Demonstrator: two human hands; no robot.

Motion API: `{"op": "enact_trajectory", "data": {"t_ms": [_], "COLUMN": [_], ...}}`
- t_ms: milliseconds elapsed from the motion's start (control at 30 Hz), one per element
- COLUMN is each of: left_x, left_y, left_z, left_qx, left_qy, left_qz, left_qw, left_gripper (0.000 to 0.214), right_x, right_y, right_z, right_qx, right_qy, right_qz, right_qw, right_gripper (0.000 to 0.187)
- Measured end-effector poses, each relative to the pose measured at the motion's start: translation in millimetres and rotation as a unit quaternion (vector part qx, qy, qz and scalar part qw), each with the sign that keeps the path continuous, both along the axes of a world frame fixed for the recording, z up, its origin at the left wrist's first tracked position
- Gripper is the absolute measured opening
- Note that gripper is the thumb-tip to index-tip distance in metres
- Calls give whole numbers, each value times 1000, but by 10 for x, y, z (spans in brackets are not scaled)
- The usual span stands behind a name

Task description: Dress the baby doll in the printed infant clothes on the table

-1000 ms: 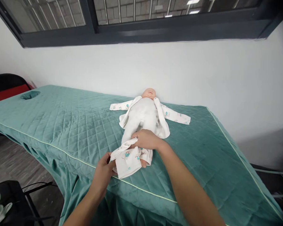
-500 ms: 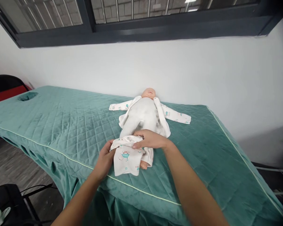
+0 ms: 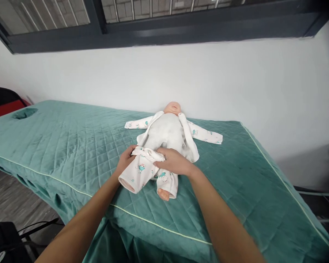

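A baby doll [image 3: 166,130] with a white cloth body lies on its back, its head toward the wall. Its arms are in the sleeves of a printed white baby jacket [image 3: 207,136], which hangs open at the front. Patterned baby pants [image 3: 142,168] cover the doll's lower legs, bunched at the waistband. My left hand [image 3: 127,157] grips the waistband on the left side. On the other side my right hand [image 3: 173,160] pinches the waistband near the doll's thigh. One foot [image 3: 163,194] shows at the right cuff; the other foot is hidden inside the left pant leg.
The doll lies on a bed with a green quilted cover [image 3: 79,142], which has a face hole [image 3: 25,113] at the far left. Behind it stand a white wall [image 3: 98,80] and a dark window frame [image 3: 159,31]. A black chair [image 3: 8,237] is at lower left.
Both hands have drawn the waistband up the doll's legs, the left hand moving farther. The left pant leg now spreads outward to the left, and the right leg's print shows.
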State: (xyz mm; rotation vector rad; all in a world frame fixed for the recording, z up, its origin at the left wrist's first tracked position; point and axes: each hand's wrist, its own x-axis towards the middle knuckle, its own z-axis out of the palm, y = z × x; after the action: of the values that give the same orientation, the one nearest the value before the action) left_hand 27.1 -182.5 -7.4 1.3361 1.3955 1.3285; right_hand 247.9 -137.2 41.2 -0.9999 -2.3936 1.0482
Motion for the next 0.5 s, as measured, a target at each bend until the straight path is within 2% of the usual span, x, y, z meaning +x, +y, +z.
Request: {"op": "enact_trajectory", "data": {"t_ms": [133, 333, 400, 500], "left_x": [-25, -6, -1, -32], "left_y": [145, 214, 196, 147], "left_z": [-79, -101, -82, -60], "left_qx": [59, 50, 53, 70], "left_qy": [128, 269, 253, 160], "left_qz": [2, 10, -2, -40], "left_qw": [990, 962, 966, 984], "left_gripper": [22, 37, 36, 26], "right_x": [-12, -43, -41, 12], "right_y": [24, 18, 15, 15], "right_z": [-39, -63, -62, -21], "right_qx": [11, 5, -7, -52], "right_qy": [44, 78, 88, 127], "right_qz": [-61, -149, -149, -96], "right_qw": [997, 986, 985, 986], "right_gripper": [9, 21, 22, 21]}}
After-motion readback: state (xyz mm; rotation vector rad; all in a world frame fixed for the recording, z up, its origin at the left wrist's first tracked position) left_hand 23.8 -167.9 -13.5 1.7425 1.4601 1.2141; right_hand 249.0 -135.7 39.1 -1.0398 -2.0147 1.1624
